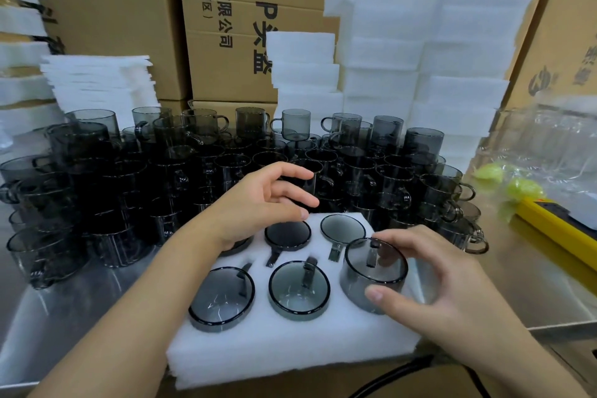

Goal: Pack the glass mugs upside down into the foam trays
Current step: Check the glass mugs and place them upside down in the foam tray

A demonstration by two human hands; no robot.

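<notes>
The foam tray (290, 352) lies nearest, with inverted mugs (298, 291) seated in it. The right hand (429, 281) curls thumb and fingers round another glass mug (371, 281) at the near-right pocket. The left hand (258, 200) hovers loose, holding nothing. The glass is probably slick and brittle, so grip the wall rather than the handle.

We log one view: head-worn, wide-angle, facing forward and down across the table (48, 317). The foam tray (290, 349) lies close under the lens at lower centre; cardboard boxes (122, 10) close off the far top.
</notes>
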